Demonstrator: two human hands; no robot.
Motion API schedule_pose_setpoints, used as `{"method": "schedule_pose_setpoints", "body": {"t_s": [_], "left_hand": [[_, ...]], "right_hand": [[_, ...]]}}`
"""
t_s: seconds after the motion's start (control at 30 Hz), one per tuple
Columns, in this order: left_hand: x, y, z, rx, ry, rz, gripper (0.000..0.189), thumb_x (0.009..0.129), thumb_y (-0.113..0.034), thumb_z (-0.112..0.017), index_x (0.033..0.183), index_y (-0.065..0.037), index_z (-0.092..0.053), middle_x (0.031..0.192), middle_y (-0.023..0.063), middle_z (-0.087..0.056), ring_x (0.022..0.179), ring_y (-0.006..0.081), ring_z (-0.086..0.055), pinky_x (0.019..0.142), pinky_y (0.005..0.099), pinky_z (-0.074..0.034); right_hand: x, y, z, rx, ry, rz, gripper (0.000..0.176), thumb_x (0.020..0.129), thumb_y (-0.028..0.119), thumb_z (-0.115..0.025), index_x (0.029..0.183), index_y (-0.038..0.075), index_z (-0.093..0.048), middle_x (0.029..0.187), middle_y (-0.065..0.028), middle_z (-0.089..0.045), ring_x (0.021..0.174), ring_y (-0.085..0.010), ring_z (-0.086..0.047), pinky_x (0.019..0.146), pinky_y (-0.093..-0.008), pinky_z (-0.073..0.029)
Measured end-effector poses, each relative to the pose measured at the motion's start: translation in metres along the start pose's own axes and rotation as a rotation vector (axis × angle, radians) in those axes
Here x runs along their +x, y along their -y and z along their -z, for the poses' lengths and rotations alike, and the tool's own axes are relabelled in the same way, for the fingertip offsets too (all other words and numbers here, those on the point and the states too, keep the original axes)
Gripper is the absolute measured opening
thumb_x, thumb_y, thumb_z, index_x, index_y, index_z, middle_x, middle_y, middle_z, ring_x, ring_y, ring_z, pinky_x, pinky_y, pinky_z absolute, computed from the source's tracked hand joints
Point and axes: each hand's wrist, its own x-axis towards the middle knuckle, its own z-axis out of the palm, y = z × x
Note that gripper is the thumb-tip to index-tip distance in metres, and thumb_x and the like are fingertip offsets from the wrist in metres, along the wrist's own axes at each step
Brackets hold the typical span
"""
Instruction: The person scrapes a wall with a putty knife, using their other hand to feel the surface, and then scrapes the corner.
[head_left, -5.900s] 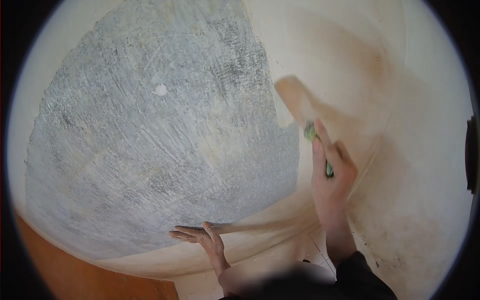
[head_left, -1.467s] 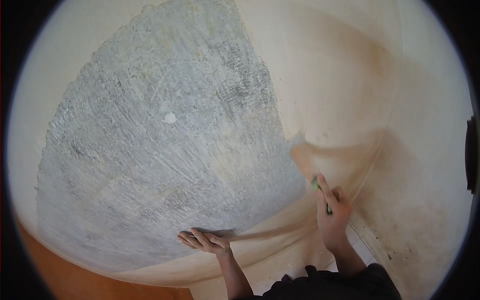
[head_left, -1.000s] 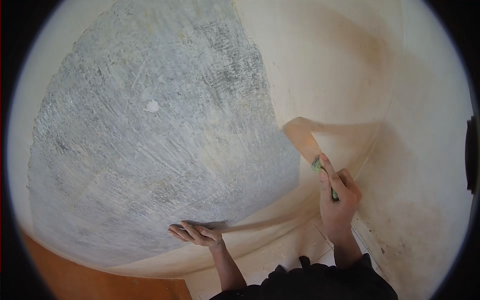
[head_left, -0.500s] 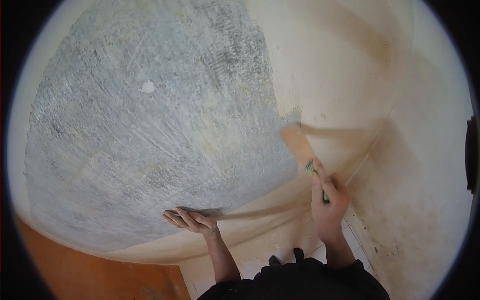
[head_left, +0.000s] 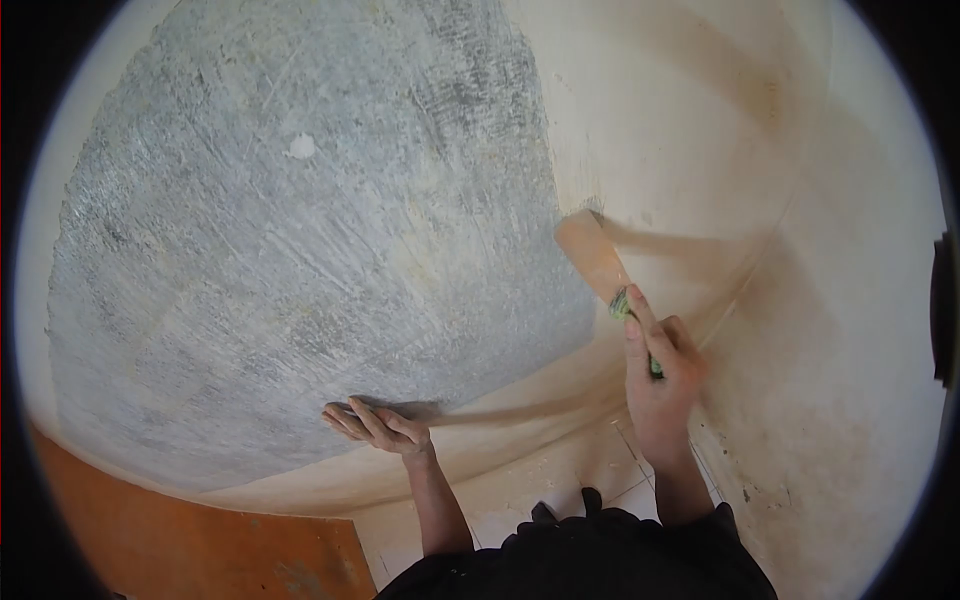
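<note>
My right hand [head_left: 658, 375] grips the green handle of a flat scraper [head_left: 592, 255]. Its broad, cream-smeared blade rests against the wall at the right edge of a big grey scraped patch [head_left: 300, 250], where cream paint [head_left: 680, 130] begins. My left hand [head_left: 375, 424] is pressed flat on the wall with fingers spread, at the lower edge of the grey patch, and holds nothing.
A second cream wall [head_left: 850, 350] meets the first at a corner on the right, stained near the bottom. Pale tiled floor [head_left: 560, 480] with paint dust lies below. An orange-brown wooden panel [head_left: 200, 545] stands at the lower left.
The scraper has been stroking up and down the paint's edge; since half a second ago the blade has moved up a little. My left hand has stayed flat on the wall.
</note>
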Motion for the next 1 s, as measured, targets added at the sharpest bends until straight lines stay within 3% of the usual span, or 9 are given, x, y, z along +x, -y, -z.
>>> {"method": "schedule_pose_setpoints", "body": {"t_s": [0.17,0.37,0.47,0.73,0.83,0.9,1.0], "left_hand": [[-0.003,0.000,0.003,0.002,0.001,0.017,0.046,0.095,-0.018,-0.032,0.136,0.001,-0.041,0.149,0.0215,-0.025,0.140,0.0383,-0.016,0.112,0.0553,-0.012],[-0.006,0.005,0.001,0.001,0.013,0.007,0.046,0.094,-0.016,-0.032,0.136,0.000,-0.041,0.148,0.0213,-0.025,0.140,0.0393,-0.015,0.112,0.0548,-0.011],[-0.003,0.004,0.000,0.008,0.020,0.031,0.046,0.094,-0.015,-0.033,0.136,0.000,-0.041,0.149,0.0214,-0.024,0.140,0.0385,-0.015,0.112,0.0545,-0.011],[-0.005,0.005,0.000,-0.007,0.023,0.046,0.045,0.094,-0.015,-0.034,0.136,-0.001,-0.041,0.149,0.0215,-0.024,0.140,0.0381,-0.014,0.112,0.0547,-0.010],[-0.007,0.005,0.004,-0.009,0.023,0.017,0.048,0.097,-0.024,-0.031,0.136,0.002,-0.041,0.149,0.0193,-0.024,0.139,0.0389,-0.016,0.112,0.0542,-0.013],[-0.006,0.003,0.003,-0.022,0.021,0.020,0.045,0.095,-0.016,-0.033,0.136,-0.001,-0.042,0.149,0.0215,-0.025,0.140,0.0387,-0.015,0.112,0.0552,-0.011],[-0.008,0.009,0.003,-0.028,0.018,-0.019,0.045,0.094,-0.017,-0.033,0.136,-0.002,-0.042,0.149,0.0218,-0.025,0.140,0.0392,-0.016,0.111,0.0556,-0.012]], "right_hand": [[0.001,0.000,-0.015,0.002,-0.079,0.033,0.037,0.082,0.006,-0.068,0.117,0.016,-0.066,0.062,-0.0043,-0.041,0.050,-0.0130,-0.039,0.047,-0.0283,-0.035],[-0.020,-0.005,-0.011,-0.034,0.012,-0.012,0.038,0.081,0.005,-0.068,0.117,0.016,-0.066,0.063,-0.0049,-0.042,0.050,-0.0127,-0.040,0.048,-0.0279,-0.036],[-0.004,0.003,-0.019,-0.040,-0.085,0.038,0.040,0.080,0.005,-0.069,0.118,0.017,-0.065,0.063,-0.0042,-0.041,0.050,-0.0119,-0.039,0.048,-0.0274,-0.036],[-0.011,-0.001,-0.025,0.012,-0.062,0.030,0.045,0.078,0.007,-0.072,0.121,0.019,-0.063,0.062,-0.0039,-0.042,0.051,-0.0119,-0.040,0.048,-0.0282,-0.036],[0.017,0.016,-0.024,0.030,-0.124,0.062,0.046,0.077,0.006,-0.072,0.120,0.019,-0.064,0.063,-0.0041,-0.042,0.051,-0.0118,-0.041,0.048,-0.0281,-0.036],[0.024,0.021,-0.024,0.054,-0.161,0.073,0.046,0.077,0.006,-0.072,0.120,0.018,-0.064,0.063,-0.0043,-0.043,0.051,-0.0119,-0.041,0.048,-0.0279,-0.037],[-0.001,0.010,-0.023,-0.010,-0.093,0.097,0.047,0.076,0.004,-0.072,0.120,0.016,-0.064,0.062,-0.0051,-0.042,0.051,-0.0124,-0.042,0.048,-0.0276,-0.037]]}}
